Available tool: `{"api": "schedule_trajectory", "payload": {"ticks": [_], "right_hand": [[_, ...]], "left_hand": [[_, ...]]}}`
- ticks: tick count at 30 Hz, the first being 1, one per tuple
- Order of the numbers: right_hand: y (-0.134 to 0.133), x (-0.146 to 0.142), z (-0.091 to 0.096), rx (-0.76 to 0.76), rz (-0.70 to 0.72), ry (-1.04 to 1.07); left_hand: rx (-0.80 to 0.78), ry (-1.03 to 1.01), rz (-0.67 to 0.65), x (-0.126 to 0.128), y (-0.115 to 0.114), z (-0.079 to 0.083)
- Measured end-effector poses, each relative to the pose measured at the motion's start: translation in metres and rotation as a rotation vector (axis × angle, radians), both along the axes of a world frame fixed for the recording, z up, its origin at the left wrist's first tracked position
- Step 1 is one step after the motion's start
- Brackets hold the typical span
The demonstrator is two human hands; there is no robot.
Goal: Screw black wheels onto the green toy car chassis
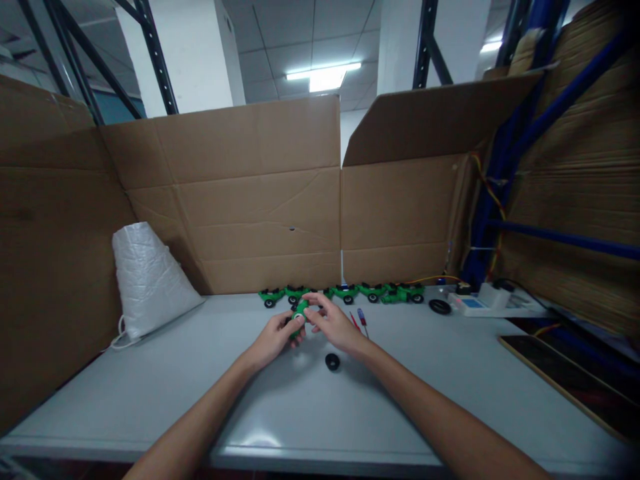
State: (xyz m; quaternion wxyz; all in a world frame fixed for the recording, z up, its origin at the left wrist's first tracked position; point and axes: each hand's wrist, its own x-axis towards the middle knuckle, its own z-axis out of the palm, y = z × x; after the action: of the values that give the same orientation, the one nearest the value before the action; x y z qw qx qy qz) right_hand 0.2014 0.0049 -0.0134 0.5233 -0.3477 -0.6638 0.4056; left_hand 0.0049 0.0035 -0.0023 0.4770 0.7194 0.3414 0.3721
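Above the middle of the table, my left hand (pixel 276 339) is closed on a small green toy vehicle (pixel 299 311), its thumb lying along the near side. My right hand (pixel 334 323) reaches over from the right, with bent fingers touching the toy's top and right side. Fingers cover much of the toy, so its exact shape is hard to make out. A loose black wheel (pixel 332 362) lies flat on the table just below my right hand. Beyond the hands, several green toy vehicles (pixel 371 291) with black wheels stand in a row by the cardboard wall.
Right of my right hand lie a screwdriver with a blue handle (pixel 362 317) and a red slim tool (pixel 355 321). A black ring (pixel 440 307) is near a white power strip (pixel 480 305). A white padded bag (pixel 150 280) stands at left; cardboard walls (pixel 260 220) enclose the table (pixel 200 373).
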Motion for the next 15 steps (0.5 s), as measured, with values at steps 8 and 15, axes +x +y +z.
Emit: {"api": "schedule_trajectory", "payload": {"ticks": [8,15], "right_hand": [[-0.0020,-0.0011,-0.0020,0.011,-0.014,-0.008],[-0.0028,-0.0013,-0.0023,0.005,-0.023,-0.013]], "left_hand": [[-0.029,-0.011,-0.023,0.0019,-0.0065,0.0083],[-0.040,-0.021,-0.025,0.0008,-0.0058,0.0078]]}}
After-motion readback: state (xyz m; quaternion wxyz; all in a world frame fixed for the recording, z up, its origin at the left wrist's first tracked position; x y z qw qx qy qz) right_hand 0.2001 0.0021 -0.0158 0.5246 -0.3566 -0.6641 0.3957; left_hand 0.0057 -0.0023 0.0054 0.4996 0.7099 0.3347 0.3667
